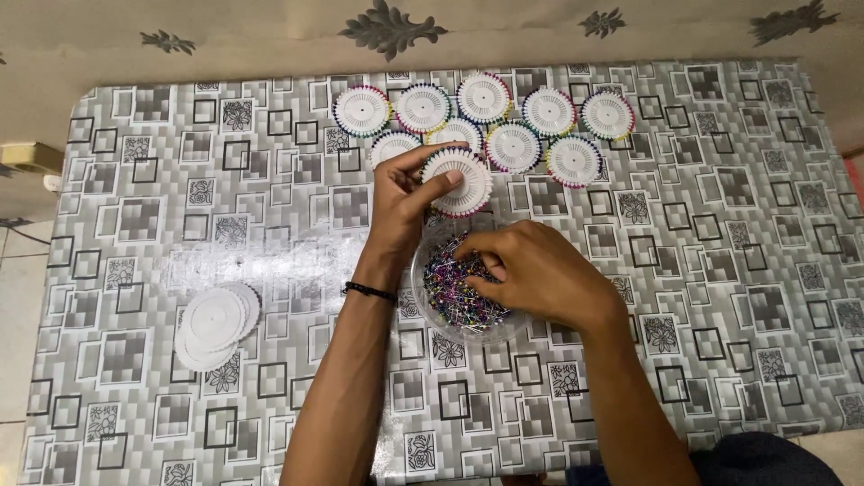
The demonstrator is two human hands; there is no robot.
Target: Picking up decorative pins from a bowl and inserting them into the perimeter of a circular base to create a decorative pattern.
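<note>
Currently left hand (402, 193) pinches a white pin wheel (459, 181) by its edge, thumb on its face, held just above the clear bowl (423, 270). Right hand (531, 270) reaches into the bowl, fingers curled closed on the coloured pins (450, 292). Beyond the bowl, filled pin wheels (513, 121) lie clustered. Left of the bowl, well apart, a stack of blank white discs (214, 324) sits on the patterned table (720, 270).
</note>
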